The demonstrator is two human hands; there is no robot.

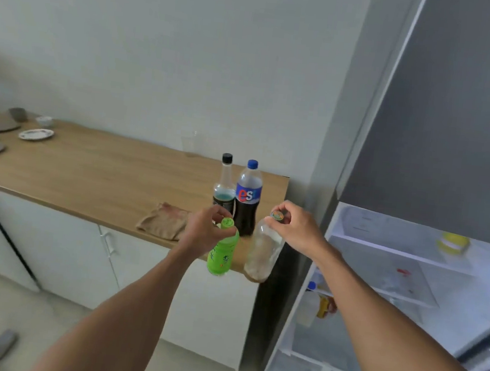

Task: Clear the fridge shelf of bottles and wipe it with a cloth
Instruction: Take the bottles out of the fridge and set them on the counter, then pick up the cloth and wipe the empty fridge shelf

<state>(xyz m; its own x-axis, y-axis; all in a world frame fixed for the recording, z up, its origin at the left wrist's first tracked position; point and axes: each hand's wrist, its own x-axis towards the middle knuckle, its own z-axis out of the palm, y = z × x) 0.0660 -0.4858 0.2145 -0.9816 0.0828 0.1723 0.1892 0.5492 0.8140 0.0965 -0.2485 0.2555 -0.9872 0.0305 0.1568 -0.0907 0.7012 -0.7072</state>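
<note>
My left hand [203, 226] grips a green bottle [221, 252] by its neck, hanging over the front edge of the wooden counter [87, 175]. My right hand [297, 227] holds a clear, nearly empty bottle [262, 253] by its cap, beside the green one. Two more bottles stand on the counter behind: a dark cola bottle with a blue cap [247, 197] and a clear bottle with a black cap [225, 183]. A brown cloth [166, 221] lies folded on the counter left of my hands. The open fridge [396, 261] is at the right, its upper shelf [388, 245] showing a yellow item [452, 242].
White cabinets [80, 246] sit under the counter. Plates, cups and a saucer [36, 134] rest at the counter's far left. A clear plastic cup [193, 145] stands near the wall. The fridge door rack [316, 301] holds a white bottle and small items.
</note>
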